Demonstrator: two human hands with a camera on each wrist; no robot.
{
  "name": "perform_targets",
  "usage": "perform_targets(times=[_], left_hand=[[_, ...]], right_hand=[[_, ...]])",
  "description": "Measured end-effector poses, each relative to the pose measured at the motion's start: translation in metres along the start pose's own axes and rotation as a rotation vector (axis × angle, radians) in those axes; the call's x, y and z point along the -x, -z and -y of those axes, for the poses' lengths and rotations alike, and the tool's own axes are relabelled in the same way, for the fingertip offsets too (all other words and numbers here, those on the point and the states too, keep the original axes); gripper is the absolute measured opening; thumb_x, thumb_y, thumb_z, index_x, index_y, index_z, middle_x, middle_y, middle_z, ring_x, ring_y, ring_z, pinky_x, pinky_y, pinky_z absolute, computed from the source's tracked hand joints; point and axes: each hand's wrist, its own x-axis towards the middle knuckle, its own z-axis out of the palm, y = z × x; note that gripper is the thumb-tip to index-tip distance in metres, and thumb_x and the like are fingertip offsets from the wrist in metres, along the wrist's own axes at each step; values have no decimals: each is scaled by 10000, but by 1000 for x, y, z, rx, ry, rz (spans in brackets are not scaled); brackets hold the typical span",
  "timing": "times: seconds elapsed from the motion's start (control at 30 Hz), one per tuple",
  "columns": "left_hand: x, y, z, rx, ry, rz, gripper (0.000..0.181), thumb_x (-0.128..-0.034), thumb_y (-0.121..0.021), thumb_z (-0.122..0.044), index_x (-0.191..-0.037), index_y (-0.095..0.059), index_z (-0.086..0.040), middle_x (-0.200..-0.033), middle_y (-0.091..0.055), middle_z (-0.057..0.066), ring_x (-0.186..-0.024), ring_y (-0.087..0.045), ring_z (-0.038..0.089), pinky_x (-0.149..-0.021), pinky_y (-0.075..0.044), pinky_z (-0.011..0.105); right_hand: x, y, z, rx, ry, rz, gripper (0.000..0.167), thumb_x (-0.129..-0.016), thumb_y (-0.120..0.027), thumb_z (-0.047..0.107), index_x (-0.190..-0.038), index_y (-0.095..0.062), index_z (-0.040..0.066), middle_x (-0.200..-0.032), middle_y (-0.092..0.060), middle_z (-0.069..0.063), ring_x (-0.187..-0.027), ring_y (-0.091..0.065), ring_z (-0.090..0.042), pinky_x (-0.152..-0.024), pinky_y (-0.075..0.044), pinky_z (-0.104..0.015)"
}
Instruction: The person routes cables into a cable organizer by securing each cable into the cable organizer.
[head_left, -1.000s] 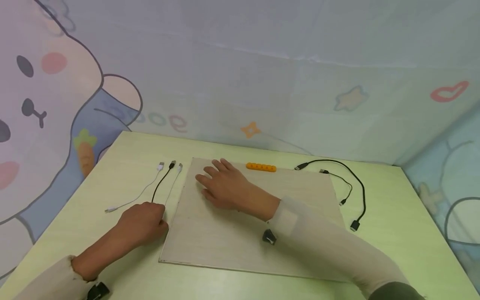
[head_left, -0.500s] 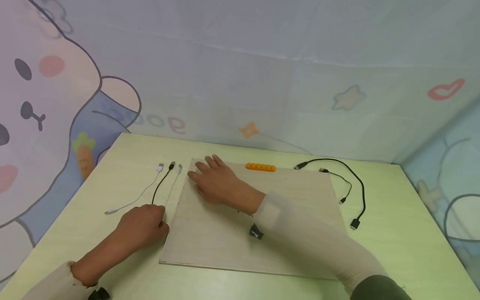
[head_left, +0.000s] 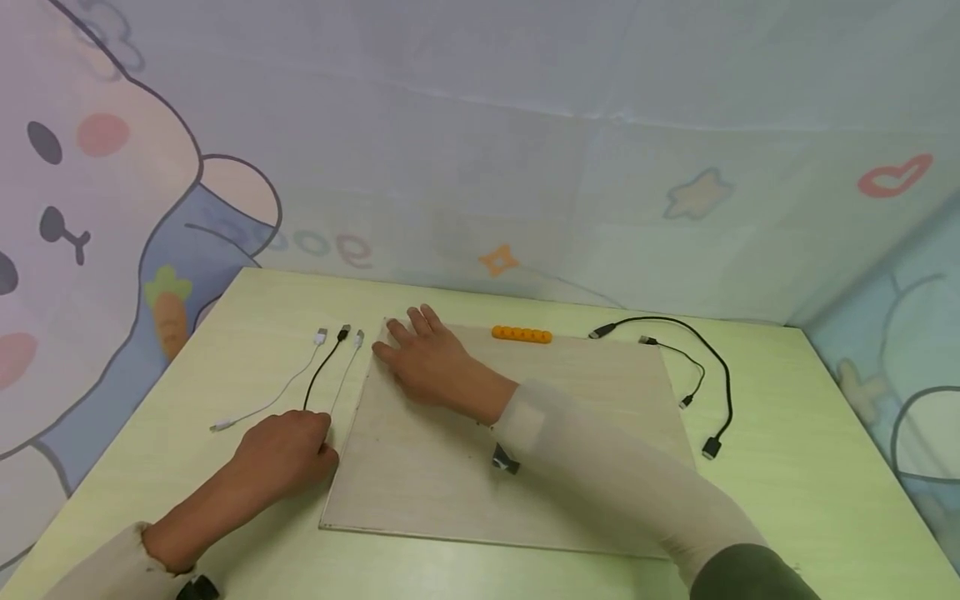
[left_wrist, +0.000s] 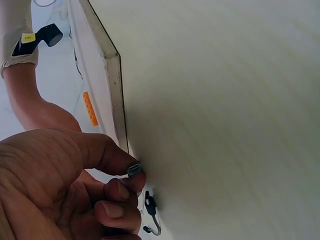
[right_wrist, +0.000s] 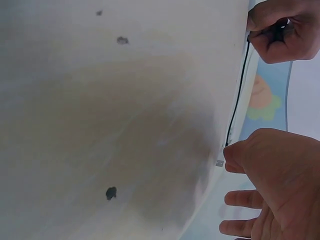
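Observation:
In the head view, my left hand (head_left: 283,452) is beside the left edge of a flat wooden board (head_left: 442,479). Its thumb and a finger pinch a small metal-tipped plug (left_wrist: 134,170), seen end-on in the left wrist view. A thin white USB cable (head_left: 345,379) runs from under this hand to a plug near the board's far left corner. Next to it lies a black USB cable (head_left: 321,369), its near part hidden by the hand. My right hand (head_left: 426,360) lies over that far left corner, fingers spread, holding nothing visible.
Another white cable (head_left: 277,397) lies further left. An orange strip-shaped holder (head_left: 521,334) sits at the board's back edge. On the right lie a long black cable (head_left: 723,371) and a short black cable (head_left: 693,364). A printed cloth (head_left: 450,150) hangs behind the table.
My right hand has slid left and slightly away over the board, towards its far left corner. The left hand stays in place, and the cables lie as before.

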Motion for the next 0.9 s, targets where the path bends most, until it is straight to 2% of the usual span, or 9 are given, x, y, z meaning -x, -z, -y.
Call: perform_targets(times=[0.23, 0.57, 0.9], left_hand=[[-1, -1, 0, -6, -4, -2, 298, -881, -684, -58, -687, -477, -149, -645, -415, -24, -600, -356, 140, -535, -290, 311], [0, -2, 1, -33, -25, -9, 294, -893, -701, -63, -700, -494, -141, -654, -486, 9, -599, -391, 149, -533, -311, 317], [-1, -3, 1, -38, -14, -10, 275, -891, -690, -67, -704, -500, -135, -660, -497, 17, -597, -401, 160, -530, -323, 327]], right_hand=[[-7, -1, 4, 45, 1, -5, 469, -1209, -440, 307, -1673, -510, 307, -1774, -470, -65, -1666, -424, -407, -1398, -299, -529], [-19, -4, 6, 130, 12, -73, 502, -1214, -406, 314, -1711, -467, 354, -1766, -477, -56, -1651, -444, -399, -1388, -313, -534], [-37, 1, 9, 166, 19, -42, 531, -1213, -431, 252, -1715, -426, 426, -1806, -409, -39, -1693, -380, -380, -1413, -255, -531]])
